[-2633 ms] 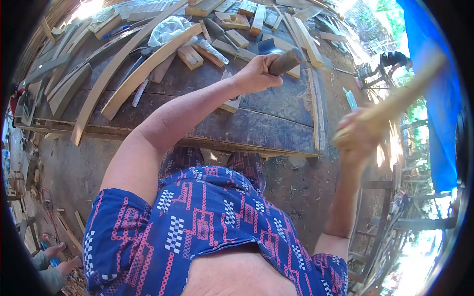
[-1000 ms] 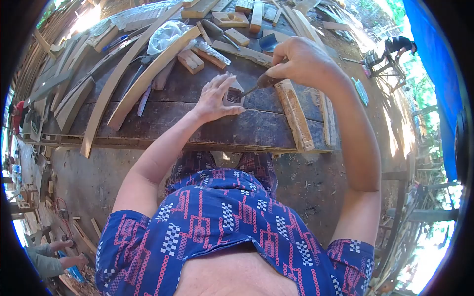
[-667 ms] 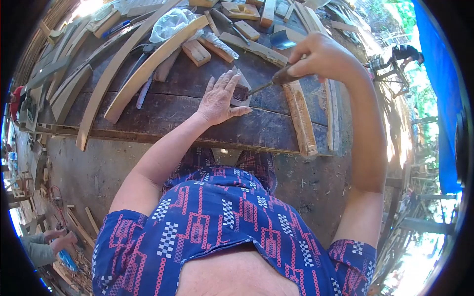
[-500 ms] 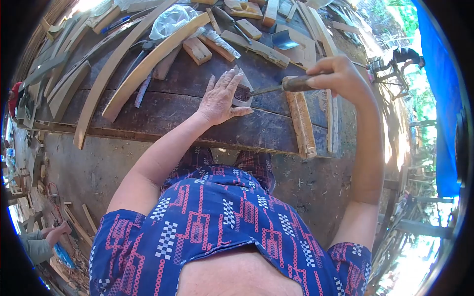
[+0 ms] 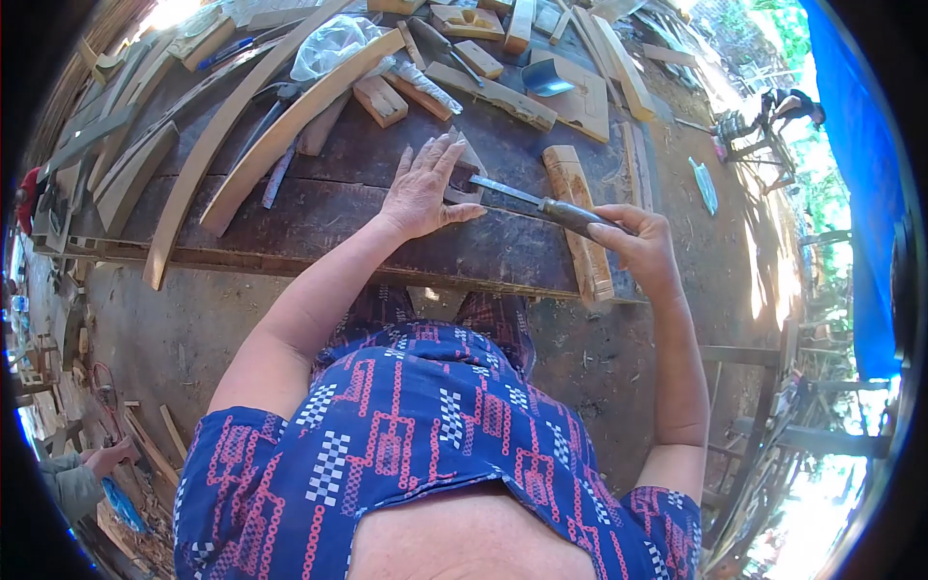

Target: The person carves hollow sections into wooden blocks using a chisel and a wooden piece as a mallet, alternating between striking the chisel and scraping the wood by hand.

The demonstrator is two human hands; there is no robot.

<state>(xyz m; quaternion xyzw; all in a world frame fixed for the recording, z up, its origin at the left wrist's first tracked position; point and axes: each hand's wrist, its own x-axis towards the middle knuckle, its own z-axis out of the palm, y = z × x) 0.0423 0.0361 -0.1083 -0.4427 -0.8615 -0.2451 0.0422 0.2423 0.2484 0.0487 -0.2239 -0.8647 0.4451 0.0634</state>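
Observation:
My left hand [image 5: 422,188] lies over a small wooden piece [image 5: 470,174] on the dark workbench, its thumb at the near end and its fingers along the far part. The palm hides some of this piece, which has a dark hollow or slot. In my right hand [image 5: 638,242] is a chisel [image 5: 565,213], gripped by its dark wooden handle. The chisel's metal blade slopes left, its tip at the wooden piece. Under the chisel, a thick wooden bar [image 5: 577,227] lies across the right part of the bench.
Long curved wooden strips [image 5: 300,126] lie at the left of the workbench [image 5: 329,217], the nearest reaching past its front edge. Behind are wood offcuts, a clear plastic bag [image 5: 333,46] and a curved metal plate [image 5: 548,77]. Another person's hands [image 5: 114,454] show at lower left.
My right hand has dropped toward me. The chisel has swung with it, so its handle now slopes down to the right and its blade shows more. My left hand stays on the wooden piece.

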